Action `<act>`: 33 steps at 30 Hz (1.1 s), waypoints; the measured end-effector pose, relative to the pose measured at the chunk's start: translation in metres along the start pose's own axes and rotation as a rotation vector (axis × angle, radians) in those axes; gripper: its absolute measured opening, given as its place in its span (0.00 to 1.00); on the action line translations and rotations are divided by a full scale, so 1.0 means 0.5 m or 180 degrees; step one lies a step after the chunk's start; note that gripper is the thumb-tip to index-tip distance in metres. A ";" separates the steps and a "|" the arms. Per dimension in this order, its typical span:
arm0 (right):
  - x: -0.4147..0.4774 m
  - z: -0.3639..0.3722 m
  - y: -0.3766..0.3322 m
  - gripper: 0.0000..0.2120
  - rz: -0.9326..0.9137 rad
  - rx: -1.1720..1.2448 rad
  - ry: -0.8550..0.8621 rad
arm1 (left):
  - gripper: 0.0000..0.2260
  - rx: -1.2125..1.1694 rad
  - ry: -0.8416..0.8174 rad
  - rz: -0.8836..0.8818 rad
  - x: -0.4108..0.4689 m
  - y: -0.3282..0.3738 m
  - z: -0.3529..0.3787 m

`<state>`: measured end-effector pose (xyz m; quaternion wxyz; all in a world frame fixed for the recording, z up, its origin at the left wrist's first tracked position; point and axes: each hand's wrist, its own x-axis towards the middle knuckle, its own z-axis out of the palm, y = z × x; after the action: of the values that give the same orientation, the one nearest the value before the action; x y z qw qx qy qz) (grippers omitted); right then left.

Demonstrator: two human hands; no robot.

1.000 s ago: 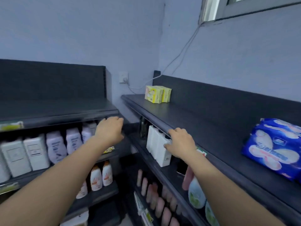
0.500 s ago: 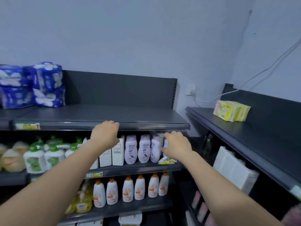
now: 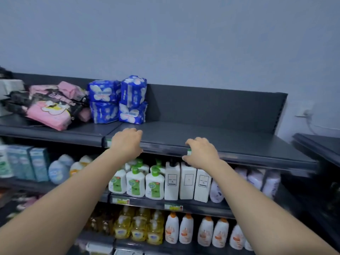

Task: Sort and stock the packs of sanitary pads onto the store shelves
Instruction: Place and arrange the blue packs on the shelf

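Observation:
Blue packs of sanitary pads stand stacked two high in two columns on the dark top shelf, left of centre. A loose heap of pink and black pad packs lies to their left. My left hand hangs at the shelf's front edge, just below and right of the blue stack, fingers curled, holding nothing. Further right along the same edge is my right hand, fingers bent downward and also without anything in it.
Below the top shelf stand green-capped soap bottles, white rectangular bottles and pale lilac bottles. Lower rows hold yellow bottles and white bottles with orange caps. A second dark shelf unit adjoins at the right.
The view has swung left from the right-hand shelf unit to the front unit, bringing the blue and pink packs into sight. Both hands stayed raised and hold nothing throughout.

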<state>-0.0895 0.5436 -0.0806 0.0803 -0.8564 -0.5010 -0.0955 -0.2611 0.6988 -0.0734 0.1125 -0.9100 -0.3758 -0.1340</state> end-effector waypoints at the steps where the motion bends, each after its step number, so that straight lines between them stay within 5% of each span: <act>1: 0.019 0.005 -0.021 0.24 -0.0057 0.0016 -0.0002 | 0.20 0.0022 0.0001 -0.0044 0.005 -0.025 0.004; 20: 0.478 0.062 -0.216 0.24 -0.0743 0.0390 0.0332 | 0.17 0.0219 0.0359 -0.0644 0.288 -0.263 0.083; 28: 0.653 0.047 -0.272 0.40 -0.0946 0.0838 0.0774 | 0.21 -0.0012 0.0446 -0.0778 0.421 -0.315 0.108; 33: 0.715 0.065 -0.305 0.26 -0.0806 0.1213 0.0958 | 0.21 -0.0074 0.0506 -0.0700 0.471 -0.351 0.127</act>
<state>-0.0485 0.9265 -0.0186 0.3010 -0.7325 -0.5955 -0.1349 -0.2159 0.9935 -0.0375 0.1161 -0.8511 -0.4617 -0.2216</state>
